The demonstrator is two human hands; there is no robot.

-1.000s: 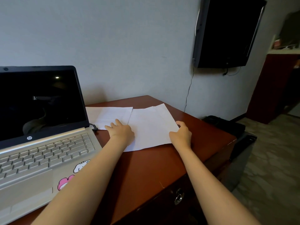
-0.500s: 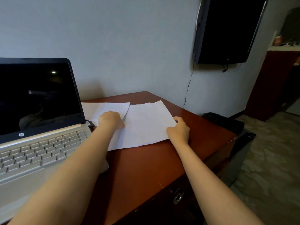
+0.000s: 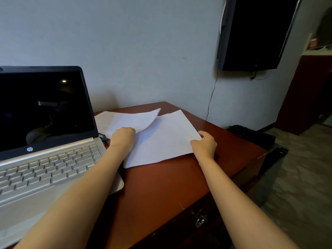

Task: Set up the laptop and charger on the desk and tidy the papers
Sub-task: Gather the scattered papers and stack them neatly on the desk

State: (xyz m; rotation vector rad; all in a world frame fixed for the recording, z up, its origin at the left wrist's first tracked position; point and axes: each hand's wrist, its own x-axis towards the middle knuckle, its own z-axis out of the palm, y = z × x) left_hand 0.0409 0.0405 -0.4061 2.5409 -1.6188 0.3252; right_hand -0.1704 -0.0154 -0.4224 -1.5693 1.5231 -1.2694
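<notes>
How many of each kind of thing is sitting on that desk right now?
Silver open laptop with dark screen: 1
White paper sheets: at least 2, one lifted by the left hand, one flat under the right hand
Black plug at the laptop's side: 1
Total: at least 4

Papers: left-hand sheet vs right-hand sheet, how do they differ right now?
The left sheet is partly lifted, its right corner curled up off the desk; the right sheet lies flat. The left sheet sits beside the laptop and overlaps the right sheet, which reaches toward the desk's right edge. The left hand is closed on the left sheet's near edge; the right hand grips the right sheet's right edge. Both are white.
</notes>
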